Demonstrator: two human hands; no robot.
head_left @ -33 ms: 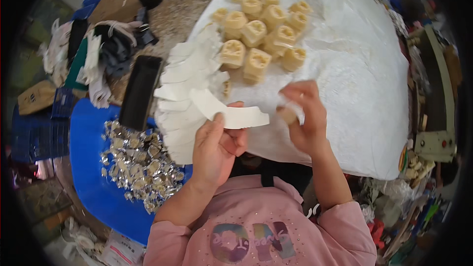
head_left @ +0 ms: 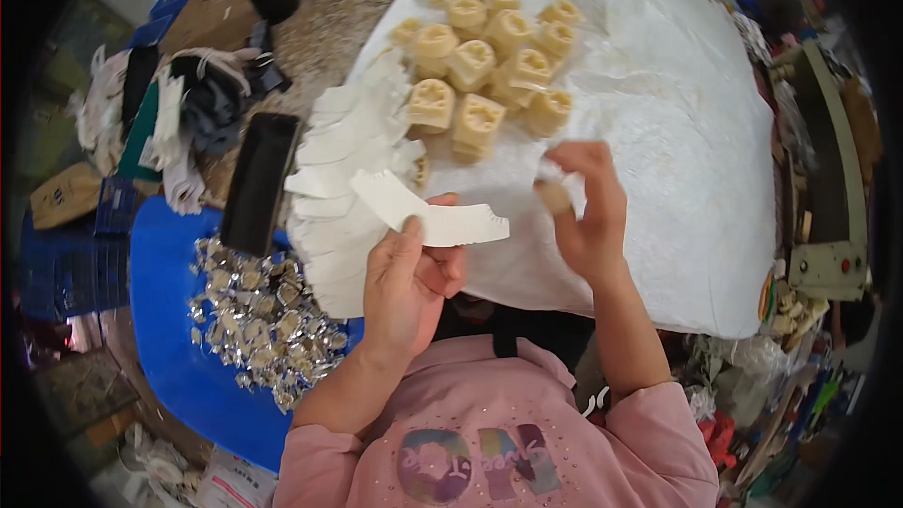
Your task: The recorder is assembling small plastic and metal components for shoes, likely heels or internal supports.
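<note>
My left hand pinches a curved white strip between thumb and fingers. The strip arcs over the white sheet, with small notches along its ends. To the right, my right hand is raised with fingers and thumb apart, gripping nothing. Something tan covers its thumb tip; I cannot tell what it is. Close by on the left, more white strips lie overlapping in a fanned row. Beyond my hands sit several stacks of cream-coloured rounded pieces with scalloped openings.
A white sheet covers the work surface. At the left stands a blue tub holding shiny silver pieces, beside a long black object. Gloves and cloths hang farther left. A grey-green metal frame stands at the right.
The fingers of my right hand have lifted slightly and show more sharply. The whole scene has shifted a little to the left. My left hand keeps its hold on the strip.
</note>
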